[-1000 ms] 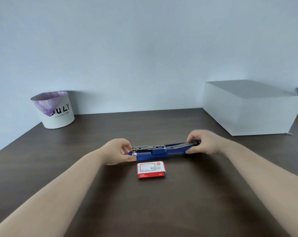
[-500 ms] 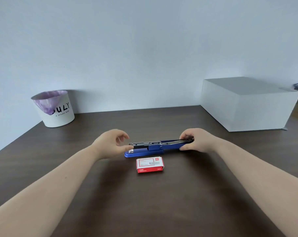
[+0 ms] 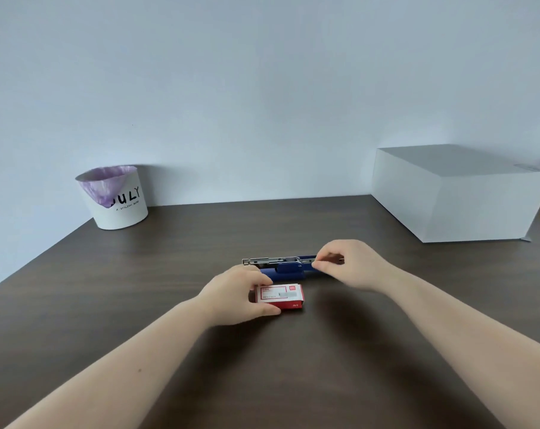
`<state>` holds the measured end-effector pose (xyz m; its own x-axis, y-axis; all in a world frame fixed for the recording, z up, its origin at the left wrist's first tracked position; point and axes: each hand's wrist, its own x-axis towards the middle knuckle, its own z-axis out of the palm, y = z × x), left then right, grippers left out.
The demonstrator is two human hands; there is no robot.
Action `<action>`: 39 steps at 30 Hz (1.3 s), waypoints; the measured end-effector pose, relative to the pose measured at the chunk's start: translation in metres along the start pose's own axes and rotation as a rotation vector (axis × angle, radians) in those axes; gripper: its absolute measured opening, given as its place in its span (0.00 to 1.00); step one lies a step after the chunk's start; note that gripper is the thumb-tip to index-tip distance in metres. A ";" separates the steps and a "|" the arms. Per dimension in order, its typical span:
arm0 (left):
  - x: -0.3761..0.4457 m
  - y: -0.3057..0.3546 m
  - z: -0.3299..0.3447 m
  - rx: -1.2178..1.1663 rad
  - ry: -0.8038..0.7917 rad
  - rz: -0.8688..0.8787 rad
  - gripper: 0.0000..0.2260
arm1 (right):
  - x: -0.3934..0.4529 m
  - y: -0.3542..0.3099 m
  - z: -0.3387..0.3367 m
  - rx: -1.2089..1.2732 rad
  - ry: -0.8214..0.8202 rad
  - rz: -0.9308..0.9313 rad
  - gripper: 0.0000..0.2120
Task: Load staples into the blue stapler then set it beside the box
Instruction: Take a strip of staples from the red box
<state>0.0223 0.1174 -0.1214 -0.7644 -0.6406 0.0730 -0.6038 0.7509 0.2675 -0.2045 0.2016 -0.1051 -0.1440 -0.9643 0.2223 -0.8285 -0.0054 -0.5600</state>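
The blue stapler (image 3: 289, 269) lies opened out flat on the dark table, its metal staple channel pointing left. My right hand (image 3: 347, 263) rests at its right end, fingers curled around the top arm. Just in front of the stapler sits the small red staple box (image 3: 281, 296). My left hand (image 3: 237, 292) grips the box's left end between thumb and fingers. A large white box (image 3: 457, 196) stands at the back right of the table.
A white bin (image 3: 117, 198) with a purple liner stands at the back left against the wall. The dark wooden table (image 3: 169, 274) runs out to a left edge and to the wall behind.
My left hand left the stapler's left end and came down onto the red staple box. My right hand stays at the stapler's right end, and the stapler now lies flat.
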 end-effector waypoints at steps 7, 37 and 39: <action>-0.006 -0.011 0.003 -0.105 0.052 -0.002 0.22 | 0.007 -0.010 0.011 0.020 0.010 -0.016 0.07; -0.017 -0.008 -0.007 -0.330 0.245 0.004 0.17 | -0.012 -0.022 0.034 0.898 -0.261 0.278 0.10; -0.018 -0.010 -0.008 -0.334 0.245 -0.007 0.17 | -0.013 -0.024 0.035 0.887 -0.221 0.279 0.10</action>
<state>0.0438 0.1195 -0.1178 -0.6596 -0.6953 0.2855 -0.4716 0.6787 0.5630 -0.1638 0.2055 -0.1224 -0.0931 -0.9889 -0.1154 -0.0546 0.1208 -0.9912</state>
